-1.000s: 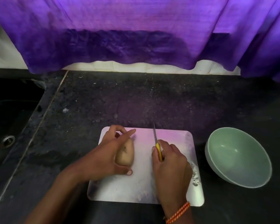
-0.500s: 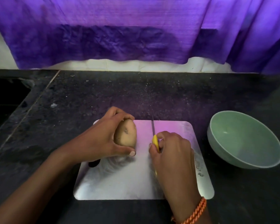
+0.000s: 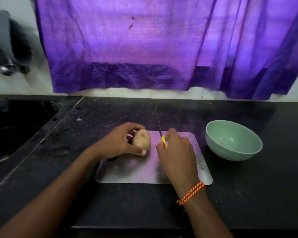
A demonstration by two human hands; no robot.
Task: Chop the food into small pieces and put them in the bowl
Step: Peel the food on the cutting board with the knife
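Observation:
A whole brown potato (image 3: pixel 142 140) stands on the far left part of a shiny metal cutting board (image 3: pixel 144 170). My left hand (image 3: pixel 118 142) grips it from the left, thumb at its near end and fingers curled over its far end. My right hand (image 3: pixel 176 153) holds a knife (image 3: pixel 162 138) with a yellow handle, its thin blade pointing away from me, a little to the right of the potato and apart from it. A pale green bowl (image 3: pixel 233 140) sits empty on the counter to the right of the board.
The board lies on a black stone counter (image 3: pixel 248 186). A dark sink (image 3: pixel 15 127) is sunk into the counter at the left. A purple curtain (image 3: pixel 144 45) hangs along the back wall. The counter's front edge runs just below the board.
The view has pulled back and tilted up, showing more curtain and counter. My left hand has turned the potato more upright on the board. The knife stays beside it in my right hand.

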